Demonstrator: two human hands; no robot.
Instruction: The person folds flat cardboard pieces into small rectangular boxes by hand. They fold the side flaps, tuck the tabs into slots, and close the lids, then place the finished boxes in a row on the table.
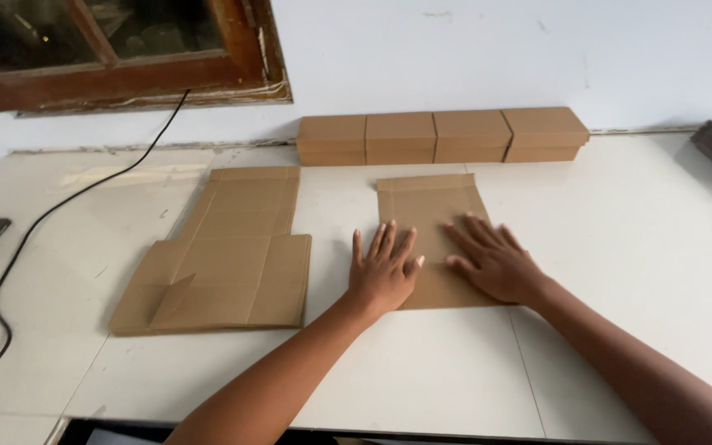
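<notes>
Cardboard sheet (pixel 430 222), surface (pixel 620 247) centre | left hand (pixel 385 272), right hand (pixel 492 264): fingers spread flat, pressing it | flat blanks stack (pixel 224 264) 9 o'clock | four closed boxes (pixel 442 134) 12 o'clock | black cable (pixel 59 206) far 9 o'clock

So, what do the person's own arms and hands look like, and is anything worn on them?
Both forearms are bare, with no sleeves in view. The left hand and the right hand wear no gloves; no rings, watch or bracelets are visible. The fingernails look short and unpainted.

Box row (pixel 442 136) blocks rear; flat cardboard stack (pixel 224 259) left
</notes>
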